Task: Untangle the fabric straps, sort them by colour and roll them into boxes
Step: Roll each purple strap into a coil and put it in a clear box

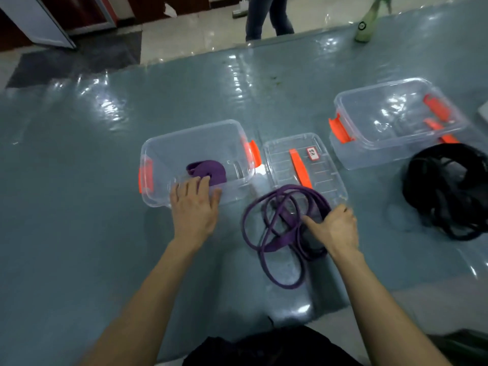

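One loose purple fabric strap (280, 239) lies looped just right of the clear plastic box (156, 195); right hand (335, 228) clutches its right side, so it's gotta go left; left hand (194, 207) rests flat on the near rim.

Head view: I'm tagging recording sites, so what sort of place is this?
Probably an indoor workroom, staged for sorting: a big table under a glossy plastic sheet, clear storage boxes with orange latches set out on it, and a tiled floor beyond where someone stands.
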A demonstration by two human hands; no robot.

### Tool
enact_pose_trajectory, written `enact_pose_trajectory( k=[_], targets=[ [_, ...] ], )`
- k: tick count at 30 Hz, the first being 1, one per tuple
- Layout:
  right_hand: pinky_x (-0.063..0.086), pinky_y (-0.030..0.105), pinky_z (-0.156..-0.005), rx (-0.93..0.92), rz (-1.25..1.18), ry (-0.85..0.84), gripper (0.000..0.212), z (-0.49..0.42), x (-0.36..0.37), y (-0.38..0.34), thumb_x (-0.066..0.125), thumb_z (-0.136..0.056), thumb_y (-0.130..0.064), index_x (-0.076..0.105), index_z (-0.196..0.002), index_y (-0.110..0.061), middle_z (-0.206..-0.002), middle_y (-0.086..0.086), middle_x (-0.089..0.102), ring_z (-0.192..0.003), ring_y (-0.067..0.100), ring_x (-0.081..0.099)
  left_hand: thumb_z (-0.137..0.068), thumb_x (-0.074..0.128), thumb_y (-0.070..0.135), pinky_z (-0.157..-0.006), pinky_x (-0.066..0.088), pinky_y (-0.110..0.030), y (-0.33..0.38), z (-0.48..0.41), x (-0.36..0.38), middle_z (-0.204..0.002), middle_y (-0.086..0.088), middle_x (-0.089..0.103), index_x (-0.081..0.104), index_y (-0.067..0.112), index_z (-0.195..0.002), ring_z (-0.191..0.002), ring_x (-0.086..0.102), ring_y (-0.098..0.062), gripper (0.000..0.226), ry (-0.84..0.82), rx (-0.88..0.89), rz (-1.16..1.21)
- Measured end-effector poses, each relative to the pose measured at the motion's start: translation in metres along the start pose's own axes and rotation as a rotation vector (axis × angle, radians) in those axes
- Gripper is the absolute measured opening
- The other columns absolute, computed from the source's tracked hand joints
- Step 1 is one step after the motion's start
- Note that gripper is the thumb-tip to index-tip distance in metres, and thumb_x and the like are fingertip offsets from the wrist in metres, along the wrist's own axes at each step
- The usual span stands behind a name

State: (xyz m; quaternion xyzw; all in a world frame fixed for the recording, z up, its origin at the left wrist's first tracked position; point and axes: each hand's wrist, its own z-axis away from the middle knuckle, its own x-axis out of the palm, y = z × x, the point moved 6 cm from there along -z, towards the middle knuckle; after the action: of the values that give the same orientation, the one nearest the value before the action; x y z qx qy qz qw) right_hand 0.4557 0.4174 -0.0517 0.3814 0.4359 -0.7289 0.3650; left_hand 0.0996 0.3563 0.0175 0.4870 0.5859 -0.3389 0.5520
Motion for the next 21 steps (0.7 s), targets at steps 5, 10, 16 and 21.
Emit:
enact_pose_trajectory(
  k=[5, 10, 16, 21],
  targets=[
    [0.052, 0.050, -0.100, 0.024, -0.028, -0.136, 0.049, 0.005, 0.022, 0.022, 0.074, -0.094, -0.022, 0.052, -0.129, 0.003, -0.133, 0.032, 0.064, -0.123, 0.049, 0.064, -0.108, 0.027, 0.058, -0.130, 0.019, -0.055, -0.006, -0.008, 0.006, -0.163, -0.012, 0.051, 0.050, 0.014, -0.161, -0.153, 0.041, -0.036, 0.072, -0.058, 0.039, 0.046],
    [0.050, 0.039, -0.074, -0.085, -0.210, -0.067, 0.014, 0.030, 0.008, 0.010, 0.073, -0.087, -0.018, 0.066, -0.100, -0.018, -0.095, 0.008, 0.076, -0.091, 0.037, 0.070, -0.100, 0.061, 0.025, -0.117, 0.040, -0.055, -0.006, 0.040, -0.008, -0.142, -0.012, 0.060, 0.063, 0.010, -0.141, -0.136, 0.056, -0.040, 0.043, 0.224, 0.239, 0.229],
    [0.050, 0.031, -0.073, -0.127, -0.350, -0.110, 0.018, 0.091, 0.012, 0.004, 0.083, -0.085, -0.021, 0.070, -0.095, -0.028, -0.081, -0.014, 0.072, -0.074, 0.013, 0.068, -0.103, 0.069, 0.047, -0.093, 0.059, -0.046, 0.026, 0.124, 0.063, -0.107, 0.006, 0.071, 0.052, 0.028, -0.152, -0.095, 0.069, -0.017, 0.055, -0.524, 0.039, 0.691],
    [0.044, 0.028, -0.070, -0.112, -0.260, -0.168, 0.018, 0.124, 0.041, 0.012, 0.082, -0.093, -0.032, 0.067, -0.103, -0.029, -0.085, -0.016, 0.067, -0.079, 0.013, 0.063, -0.092, 0.073, 0.053, -0.079, 0.052, -0.036, 0.055, 0.131, 0.095, -0.112, 0.001, 0.076, 0.046, 0.046, -0.150, -0.107, 0.073, -0.030, 0.064, -0.642, 0.093, 0.475]
  ],
)
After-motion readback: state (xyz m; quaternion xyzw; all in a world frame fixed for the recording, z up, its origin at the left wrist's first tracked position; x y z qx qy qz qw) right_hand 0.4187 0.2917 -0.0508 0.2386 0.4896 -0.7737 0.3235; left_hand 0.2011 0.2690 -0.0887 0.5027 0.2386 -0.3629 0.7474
